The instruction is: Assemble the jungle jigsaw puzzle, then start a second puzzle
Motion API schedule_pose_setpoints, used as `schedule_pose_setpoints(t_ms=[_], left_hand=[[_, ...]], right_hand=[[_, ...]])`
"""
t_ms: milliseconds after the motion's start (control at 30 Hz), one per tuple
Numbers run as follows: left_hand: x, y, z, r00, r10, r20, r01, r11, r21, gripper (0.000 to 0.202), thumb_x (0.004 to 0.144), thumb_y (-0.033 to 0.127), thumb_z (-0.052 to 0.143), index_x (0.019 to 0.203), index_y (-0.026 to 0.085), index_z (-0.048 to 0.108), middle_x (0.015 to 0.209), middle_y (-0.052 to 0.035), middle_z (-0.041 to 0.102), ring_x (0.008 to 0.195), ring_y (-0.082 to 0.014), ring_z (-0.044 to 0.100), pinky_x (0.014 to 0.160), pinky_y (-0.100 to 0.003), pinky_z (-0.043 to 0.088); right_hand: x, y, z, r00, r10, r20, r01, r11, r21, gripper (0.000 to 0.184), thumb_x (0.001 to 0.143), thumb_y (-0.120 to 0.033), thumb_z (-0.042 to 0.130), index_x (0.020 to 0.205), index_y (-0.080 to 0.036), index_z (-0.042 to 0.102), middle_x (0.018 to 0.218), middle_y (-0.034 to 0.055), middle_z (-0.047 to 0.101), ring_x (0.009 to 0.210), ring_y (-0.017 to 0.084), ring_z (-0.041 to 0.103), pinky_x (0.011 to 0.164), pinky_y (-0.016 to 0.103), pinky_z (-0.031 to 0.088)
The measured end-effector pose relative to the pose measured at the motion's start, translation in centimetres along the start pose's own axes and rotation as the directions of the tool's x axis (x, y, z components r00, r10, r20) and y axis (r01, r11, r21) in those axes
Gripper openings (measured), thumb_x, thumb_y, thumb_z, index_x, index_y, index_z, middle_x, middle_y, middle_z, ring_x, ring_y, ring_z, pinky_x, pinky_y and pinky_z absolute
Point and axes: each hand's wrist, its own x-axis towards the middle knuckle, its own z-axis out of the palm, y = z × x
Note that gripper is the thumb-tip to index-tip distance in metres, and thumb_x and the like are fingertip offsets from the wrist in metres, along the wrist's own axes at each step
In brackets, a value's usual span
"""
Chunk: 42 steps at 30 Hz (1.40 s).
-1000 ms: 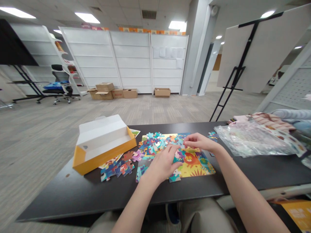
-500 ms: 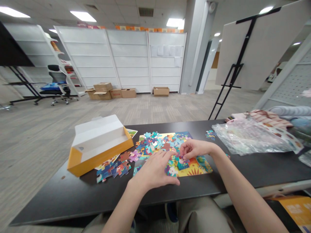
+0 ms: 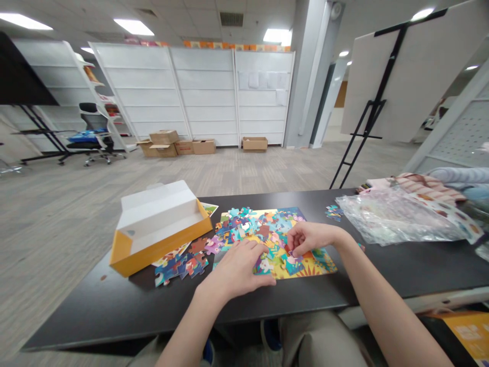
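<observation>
My right hand (image 3: 314, 238) is closed in a pinch over the puzzle picture board (image 3: 319, 266), its fingertips on a blue-green puzzle piece (image 3: 293, 266). Part of that piece is hidden under the fingers. To the left, my left hand (image 3: 237, 266) lies palm down, thumb and fingers apart, over the board's lower left part. Its fingers rest beside a piece with a white animal (image 3: 264, 266). Loose puzzle pieces (image 3: 239, 224) heap on the board's upper left, covering much of its printed picture. More pieces (image 3: 181, 265) lie on the table left of my left hand.
An open yellow box (image 3: 162, 239) with a white inside stands at the table's left. A few joined pieces (image 3: 333, 212) lie beyond my right hand. Clear plastic packaging (image 3: 397, 216) and folded fabric cover the right end. The black table's (image 3: 321, 300) near edge is close to my legs.
My left hand has drawn back a little to the left, uncovering more of the pieces between the hands. My right hand still pinches, and the piece under it shows a lighter, differently angled face.
</observation>
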Motion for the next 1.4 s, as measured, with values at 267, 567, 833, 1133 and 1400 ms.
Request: schedule_pose_setpoints(t_ms=[267,567,833,1133,1400], left_hand=[[2.7,1.7,2.3,0.983,-0.132,-0.130,0.156,0.968,0.195,0.028,0.092,0.043,0.062,0.105,0.018,0.064,0.111,-0.0121,0.068,0.110,-0.0312,0.060,0.097,-0.046,0.047],[4.2,2.5,2.3,0.969,-0.181,-0.166,0.200,0.975,0.102,0.031,0.078,0.027,0.067,0.106,0.018,0.056,0.105,-0.0128,0.070,0.103,-0.0329,0.064,0.093,-0.048,0.048],[2.7,2.1,2.1,0.986,0.039,-0.160,-0.041,0.999,-0.010,0.040,0.077,0.020,0.063,0.114,0.020,0.049,0.114,-0.0098,0.066,0.109,-0.0287,0.062,0.100,-0.043,0.045],[2.0,1.5,2.1,0.997,0.081,-0.020,-0.083,0.986,-0.145,0.053,0.078,0.021,0.064,0.127,0.024,0.046,0.129,-0.0082,0.061,0.115,-0.0264,0.061,0.096,-0.037,0.049],[2.2,1.1,2.6,0.996,0.088,-0.017,-0.089,0.969,-0.229,0.055,0.077,0.019,0.065,0.129,0.024,0.047,0.129,-0.0062,0.061,0.113,-0.0238,0.061,0.096,-0.035,0.050]], right_hand=[[-0.4,-0.2,-0.2,1.000,-0.017,-0.007,0.017,0.999,-0.035,0.041,0.069,-0.047,0.081,0.091,-0.013,0.070,0.075,0.0027,0.072,0.069,0.013,0.067,0.063,0.021,0.050],[-0.5,0.1,-0.3,0.999,-0.014,-0.046,0.013,0.999,-0.030,0.039,0.070,-0.047,0.079,0.088,-0.014,0.068,0.070,0.0001,0.068,0.064,0.012,0.062,0.060,0.022,0.048],[-1.4,-0.3,-0.6,0.994,-0.083,-0.073,0.081,0.996,-0.026,0.044,0.074,-0.054,0.076,0.089,-0.014,0.065,0.072,0.0007,0.066,0.063,0.011,0.060,0.059,0.021,0.047],[-0.5,-0.2,0.0,0.994,0.027,-0.103,-0.050,0.973,-0.226,0.035,0.070,-0.047,0.077,0.080,-0.014,0.070,0.072,0.0046,0.072,0.061,0.013,0.061,0.053,0.021,0.043],[-0.7,-1.3,0.6,0.986,0.072,-0.152,-0.124,0.922,-0.368,0.034,0.066,-0.046,0.076,0.076,-0.014,0.072,0.067,0.0034,0.069,0.056,0.012,0.055,0.048,0.021,0.036]])
